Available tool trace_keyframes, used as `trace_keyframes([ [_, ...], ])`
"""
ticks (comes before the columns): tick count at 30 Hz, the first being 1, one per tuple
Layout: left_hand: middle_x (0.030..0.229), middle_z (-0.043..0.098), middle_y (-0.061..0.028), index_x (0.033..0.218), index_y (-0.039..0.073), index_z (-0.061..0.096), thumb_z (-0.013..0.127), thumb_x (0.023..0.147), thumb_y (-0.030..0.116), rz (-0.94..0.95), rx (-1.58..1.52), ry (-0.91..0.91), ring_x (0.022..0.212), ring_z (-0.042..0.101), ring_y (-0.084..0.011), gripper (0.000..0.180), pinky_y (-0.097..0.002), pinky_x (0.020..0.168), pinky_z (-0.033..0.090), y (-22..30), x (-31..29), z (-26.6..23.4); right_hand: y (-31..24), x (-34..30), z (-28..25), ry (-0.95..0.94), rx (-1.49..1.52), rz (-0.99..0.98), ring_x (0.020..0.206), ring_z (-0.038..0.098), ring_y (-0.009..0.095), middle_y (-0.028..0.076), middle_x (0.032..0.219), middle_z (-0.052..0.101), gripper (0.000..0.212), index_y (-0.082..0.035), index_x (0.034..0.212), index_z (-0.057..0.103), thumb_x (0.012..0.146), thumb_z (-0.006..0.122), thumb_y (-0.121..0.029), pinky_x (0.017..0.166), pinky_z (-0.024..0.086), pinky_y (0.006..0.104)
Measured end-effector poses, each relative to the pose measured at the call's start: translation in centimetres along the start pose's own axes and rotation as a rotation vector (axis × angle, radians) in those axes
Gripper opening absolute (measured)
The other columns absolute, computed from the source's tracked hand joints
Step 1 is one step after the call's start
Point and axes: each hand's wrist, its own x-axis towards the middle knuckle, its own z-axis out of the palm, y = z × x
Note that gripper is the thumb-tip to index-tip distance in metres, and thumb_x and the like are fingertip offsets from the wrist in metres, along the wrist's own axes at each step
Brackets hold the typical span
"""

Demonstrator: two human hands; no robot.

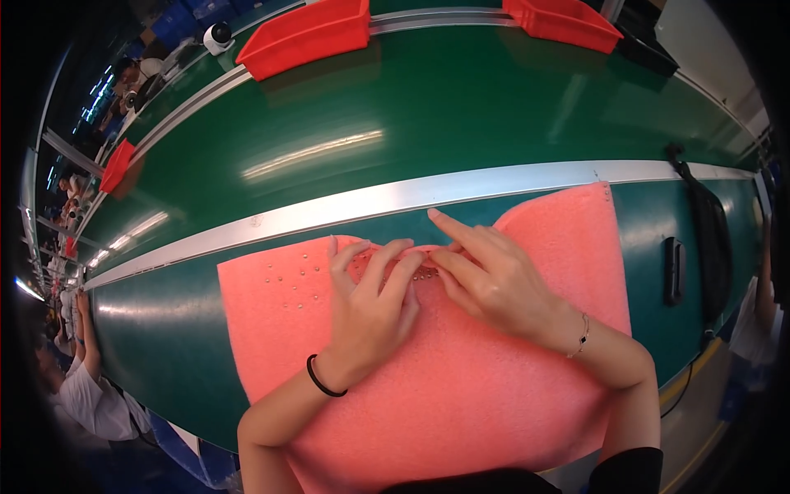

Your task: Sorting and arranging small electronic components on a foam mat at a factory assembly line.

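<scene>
A pink, soft-looking sheet (461, 395) lies across the near side of the green bench, its far edge bunched in the middle. Both hands meet at that bunched part. My left hand (374, 296) curls its fingers over the edge, fingertips closed together. My right hand (494, 276) stretches its index finger out while the thumb and other fingers pinch close to the left fingertips. What lies between the fingers is too small and hidden to name. A row of tiny metal pieces (425, 275) shows just under the fingertips. More small round metal pieces (298, 287) are scattered on the sheet's left part.
A silver metal rail (346, 206) runs across beyond the sheet. Red bins (306, 41) stand along the far side. To the right lie a small black oblong object (675, 272) and a long black item (709, 239). Another person (95, 395) sits at the left.
</scene>
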Motion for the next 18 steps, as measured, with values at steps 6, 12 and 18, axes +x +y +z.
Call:
trace_keyframes([
  [6, 0.123, 0.059, 0.0037, 0.1, 0.019, 0.067, 0.07, 0.061, 0.0, 0.003, 0.121, 0.125, 0.117, 0.037, -0.0348, 0.043, -0.0588, 0.109, 0.022, 0.15, 0.05, -0.11, -0.52, -0.03, -0.27, 0.005, -0.007, 0.021, 0.075, 0.062, 0.025, 0.02, 0.127, 0.056, 0.024, 0.004, 0.092, 0.065, 0.068, 0.068, 0.003, 0.066, 0.051, 0.0344],
  [12, 0.121, 0.061, 0.0048, 0.091, 0.02, 0.07, 0.075, 0.061, 0.003, 0.051, 0.113, 0.183, 0.116, 0.038, -0.0338, 0.035, -0.0583, 0.109, 0.025, -0.3, 0.29, -0.14, -0.56, -0.21, -0.44, 0.013, 0.015, 0.032, 0.078, 0.063, 0.026, 0.02, 0.127, 0.056, 0.026, 0.004, 0.093, 0.065, 0.067, 0.066, 0.004, 0.069, 0.052, 0.0355],
  [18, 0.113, 0.064, 0.0045, 0.089, 0.018, 0.07, 0.075, 0.063, 0.003, 0.07, 0.07, 0.154, 0.114, 0.041, -0.0325, 0.03, -0.0583, 0.107, 0.027, -0.33, 0.34, -0.06, -0.29, -0.44, -0.68, 0.025, 0.027, 0.044, 0.085, 0.065, 0.027, 0.019, 0.119, 0.059, 0.028, 0.003, 0.096, 0.065, 0.068, 0.066, 0.004, 0.073, 0.054, 0.0358],
])
